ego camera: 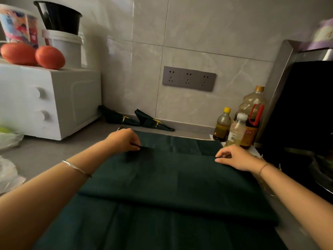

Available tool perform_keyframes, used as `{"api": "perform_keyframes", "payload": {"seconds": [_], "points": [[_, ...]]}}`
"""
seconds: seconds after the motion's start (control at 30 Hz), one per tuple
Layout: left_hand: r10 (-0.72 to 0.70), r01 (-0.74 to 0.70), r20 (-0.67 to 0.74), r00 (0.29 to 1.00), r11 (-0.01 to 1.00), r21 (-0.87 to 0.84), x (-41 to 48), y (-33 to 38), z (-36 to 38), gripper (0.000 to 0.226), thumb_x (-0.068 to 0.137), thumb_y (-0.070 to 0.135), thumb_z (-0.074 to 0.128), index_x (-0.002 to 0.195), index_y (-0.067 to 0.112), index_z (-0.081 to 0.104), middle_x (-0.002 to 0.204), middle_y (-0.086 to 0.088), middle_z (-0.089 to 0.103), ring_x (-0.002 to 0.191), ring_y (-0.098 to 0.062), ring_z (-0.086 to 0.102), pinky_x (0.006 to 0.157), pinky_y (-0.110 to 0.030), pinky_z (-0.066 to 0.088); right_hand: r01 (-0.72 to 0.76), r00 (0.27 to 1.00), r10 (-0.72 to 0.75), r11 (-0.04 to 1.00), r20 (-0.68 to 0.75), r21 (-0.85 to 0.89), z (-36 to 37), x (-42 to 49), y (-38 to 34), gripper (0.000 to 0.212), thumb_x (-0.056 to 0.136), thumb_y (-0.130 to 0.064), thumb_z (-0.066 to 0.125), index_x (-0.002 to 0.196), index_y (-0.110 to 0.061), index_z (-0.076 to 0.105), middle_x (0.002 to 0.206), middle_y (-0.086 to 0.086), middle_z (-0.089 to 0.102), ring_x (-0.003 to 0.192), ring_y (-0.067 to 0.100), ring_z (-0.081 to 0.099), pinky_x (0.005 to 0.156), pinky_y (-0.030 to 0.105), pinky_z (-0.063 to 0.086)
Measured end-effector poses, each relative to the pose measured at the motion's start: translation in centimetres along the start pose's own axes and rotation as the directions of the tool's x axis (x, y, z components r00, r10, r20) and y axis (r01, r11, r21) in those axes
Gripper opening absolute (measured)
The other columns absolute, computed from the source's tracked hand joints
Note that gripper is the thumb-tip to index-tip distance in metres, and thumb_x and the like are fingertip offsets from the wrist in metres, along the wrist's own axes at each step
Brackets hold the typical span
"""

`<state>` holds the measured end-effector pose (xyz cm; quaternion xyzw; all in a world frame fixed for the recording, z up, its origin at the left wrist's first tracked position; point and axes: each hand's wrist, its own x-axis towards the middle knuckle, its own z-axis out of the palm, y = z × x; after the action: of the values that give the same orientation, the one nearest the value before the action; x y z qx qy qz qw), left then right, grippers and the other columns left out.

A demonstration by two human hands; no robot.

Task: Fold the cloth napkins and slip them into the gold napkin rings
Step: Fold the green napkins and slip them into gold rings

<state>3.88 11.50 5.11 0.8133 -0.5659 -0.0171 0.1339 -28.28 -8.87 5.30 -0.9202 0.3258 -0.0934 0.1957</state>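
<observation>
A dark green cloth napkin [167, 181] lies spread on the grey counter, with a folded layer lying across its middle. My left hand [124, 140] pinches the far left corner of that folded layer. My right hand [234, 156] pinches its far right corner. Against the back wall lie two folded green napkins, one [115, 117] on the left and one [151, 121] on the right, each with a gold napkin ring [157, 122] around it.
A white microwave [45, 100] stands at the left with two tomatoes [48, 57] and tubs on top. Several oil and sauce bottles [239, 121] crowd the right, beside a black stove hood [302, 109]. A wall socket [188, 78] sits behind. Plastic bags lie at far left.
</observation>
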Motion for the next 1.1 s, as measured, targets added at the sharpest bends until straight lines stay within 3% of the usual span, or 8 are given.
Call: {"api": "perform_keyframes", "payload": {"seconds": [0.17,0.37,0.57,0.7,0.8,0.9,1.0,1.1], "points": [[-0.088,0.117,-0.164,0.983,0.977,0.178,4.2,-0.3,3.4,0.020,0.092,0.030,0.060,0.111,0.027,0.066,0.117,0.004,0.064,0.109,-0.019,0.059,0.079,-0.029,0.044,-0.034,0.992,0.023,0.995,-0.127,-0.089,2.4,5.9,2.2,0.007,0.087,-0.026,0.065,0.081,-0.027,0.063,0.087,-0.007,0.064,0.089,0.012,0.059,0.083,0.030,0.049],[-0.172,0.205,-0.210,0.962,0.968,0.147,8.7,-1.9,6.0,0.021,0.096,0.025,0.054,0.115,0.025,0.062,0.116,0.000,0.063,0.106,-0.020,0.059,0.079,-0.030,0.046,-0.080,0.972,0.055,0.992,-0.229,-0.101,4.8,11.3,4.4,0.005,0.088,-0.033,0.063,0.085,-0.030,0.062,0.095,-0.006,0.065,0.095,0.016,0.059,0.092,0.038,0.046],[-0.154,0.196,-0.215,0.964,0.962,0.189,11.0,-3.3,7.7,0.019,0.095,0.028,0.054,0.113,0.025,0.061,0.116,0.001,0.062,0.110,-0.019,0.055,0.092,-0.031,0.039,-0.105,0.951,0.067,0.988,-0.301,-0.113,6.2,13.4,5.6,0.007,0.087,-0.033,0.064,0.086,-0.028,0.059,0.101,-0.005,0.065,0.102,0.018,0.057,0.096,0.038,0.042],[-0.064,0.128,-0.233,0.970,0.954,0.272,9.7,-2.1,7.2,0.050,0.093,0.042,0.054,0.138,0.026,0.042,0.139,0.000,0.048,0.131,-0.021,0.040,0.108,-0.034,0.030,-0.086,0.945,0.011,0.973,-0.327,-0.216,6.1,12.2,4.9,0.021,0.086,-0.028,0.065,0.106,-0.024,0.058,0.119,-0.003,0.055,0.115,0.019,0.050,0.101,0.035,0.038],[0.132,-0.129,-0.044,0.990,0.989,0.067,6.1,0.8,6.1,0.063,0.085,0.067,0.043,0.139,0.035,0.041,0.140,0.008,0.047,0.129,-0.012,0.043,0.109,-0.032,0.035,0.066,0.964,-0.088,0.994,-0.252,-0.092,5.6,8.5,1.9,0.026,0.090,-0.033,0.060,0.115,-0.027,0.059,0.122,-0.009,0.055,0.114,0.009,0.051,0.095,0.020,0.040],[0.313,-0.274,0.275,0.909,0.946,-0.174,0.8,3.6,5.4,0.080,0.070,0.084,0.036,0.141,0.046,0.034,0.143,0.022,0.038,0.131,0.001,0.036,0.114,-0.024,0.028,0.165,0.986,-0.165,0.986,-0.021,-0.017,5.8,2.5,-1.2,0.035,0.090,-0.049,0.050,0.124,-0.039,0.055,0.126,-0.028,0.047,0.116,-0.013,0.040,0.091,0.002,0.029],[0.347,-0.345,0.336,0.876,0.936,-0.067,-2.5,4.5,6.6,0.083,0.072,0.080,0.030,0.147,0.049,0.015,0.154,0.025,0.015,0.142,0.000,0.017,0.117,-0.023,0.013,0.210,0.967,-0.194,0.974,0.165,-0.081,6.9,-2.3,-2.1,0.051,0.086,-0.064,0.044,0.135,-0.052,0.035,0.132,-0.044,0.024,0.120,-0.027,0.019,0.096,0.001,0.016],[0.353,-0.388,0.307,0.884,0.919,0.062,-3.2,4.8,7.7,0.091,0.063,0.080,-0.002,0.148,0.047,0.005,0.158,0.019,0.007,0.145,-0.007,0.011,0.115,-0.022,0.007,0.219,0.969,-0.192,0.958,0.153,-0.184,7.7,-4.2,-1.8,0.051,0.092,-0.056,0.039,0.141,-0.051,0.023,0.135,-0.044,0.011,0.122,-0.026,0.006,0.104,0.002,0.009]]}}
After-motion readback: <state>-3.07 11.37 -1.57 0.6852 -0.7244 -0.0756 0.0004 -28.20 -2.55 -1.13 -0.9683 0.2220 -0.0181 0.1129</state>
